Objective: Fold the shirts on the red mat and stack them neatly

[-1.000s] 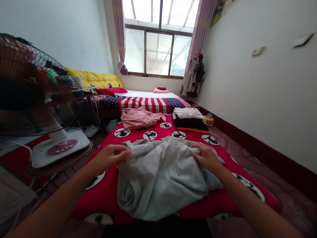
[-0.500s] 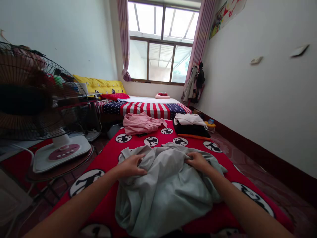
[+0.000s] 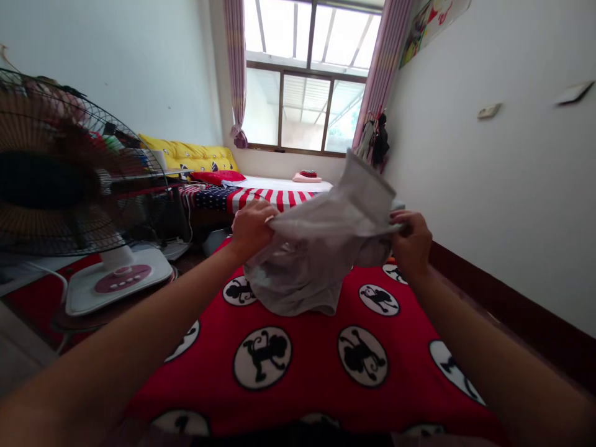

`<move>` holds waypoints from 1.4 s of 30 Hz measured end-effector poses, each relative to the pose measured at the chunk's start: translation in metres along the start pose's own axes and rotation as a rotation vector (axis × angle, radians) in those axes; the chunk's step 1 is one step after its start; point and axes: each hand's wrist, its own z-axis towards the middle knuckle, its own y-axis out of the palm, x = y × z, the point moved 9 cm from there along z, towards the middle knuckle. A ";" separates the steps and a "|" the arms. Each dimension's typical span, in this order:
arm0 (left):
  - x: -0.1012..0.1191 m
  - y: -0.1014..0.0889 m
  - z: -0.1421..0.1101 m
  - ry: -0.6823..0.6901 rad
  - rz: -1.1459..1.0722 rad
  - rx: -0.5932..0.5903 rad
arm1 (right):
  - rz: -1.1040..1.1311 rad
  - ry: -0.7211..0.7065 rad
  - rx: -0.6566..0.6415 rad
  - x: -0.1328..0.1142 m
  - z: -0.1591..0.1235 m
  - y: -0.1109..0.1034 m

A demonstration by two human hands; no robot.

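Note:
A pale grey collared shirt (image 3: 321, 242) hangs in the air between my two hands, blurred by motion. Its collar sticks up toward the window, and its lower folds hang close over the red blanket (image 3: 316, 347) with black monkey figures in white circles. My left hand (image 3: 254, 230) grips the shirt's left side, fingers closed on the cloth. On the other side my right hand (image 3: 410, 239) pinches the right side of it. The shirt and my hands cover most of the far end of the blanket.
A floor fan (image 3: 116, 279) stands close on the left. Beyond lies a bed with a striped, starred cover (image 3: 209, 200), a red pillow (image 3: 218, 177) and a yellow cushion (image 3: 186, 155). Clothes (image 3: 375, 143) hang by the window. A white wall (image 3: 503, 198) runs along the right.
Both hands have lifted the shirt off the blanket and moved it up and away from me. The near part of the blanket has come into sight; the pink garment and folded pile are now mostly covered.

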 end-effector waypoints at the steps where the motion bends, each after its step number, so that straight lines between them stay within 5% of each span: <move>1: 0.008 0.008 -0.020 0.067 -0.036 -0.083 | 0.012 -0.036 -0.055 -0.002 -0.021 -0.004; 5: 0.032 0.055 -0.134 0.310 -0.055 -0.561 | -0.080 -0.095 -0.723 0.006 -0.140 0.013; 8: 0.029 0.067 -0.196 0.336 -0.073 -0.707 | -0.225 -0.094 -1.037 0.021 -0.206 0.009; 14: 0.012 0.047 -0.209 0.250 -0.073 -0.607 | -0.423 -0.052 -0.818 0.040 -0.189 -0.008; 20: 0.061 0.039 -0.220 0.517 -0.095 -0.551 | -0.421 -0.134 -0.850 0.045 -0.191 0.025; 24: 0.070 0.059 -0.224 0.393 -0.117 -0.633 | -0.388 -0.152 -0.897 0.051 -0.190 0.042; 27: 0.049 0.060 -0.205 0.172 -0.222 -0.615 | -0.256 -0.136 -0.866 0.039 -0.171 0.037; 32: -0.051 0.040 -0.173 -0.414 -0.421 -0.430 | -0.028 0.009 -0.676 -0.003 -0.154 0.002; 36: -0.090 0.026 -0.188 -0.443 -0.157 -0.393 | -0.021 -0.022 -0.889 -0.020 -0.196 0.007; 42: -0.052 0.000 -0.231 -0.275 0.074 -0.343 | -0.136 -0.144 -0.886 -0.016 -0.217 0.016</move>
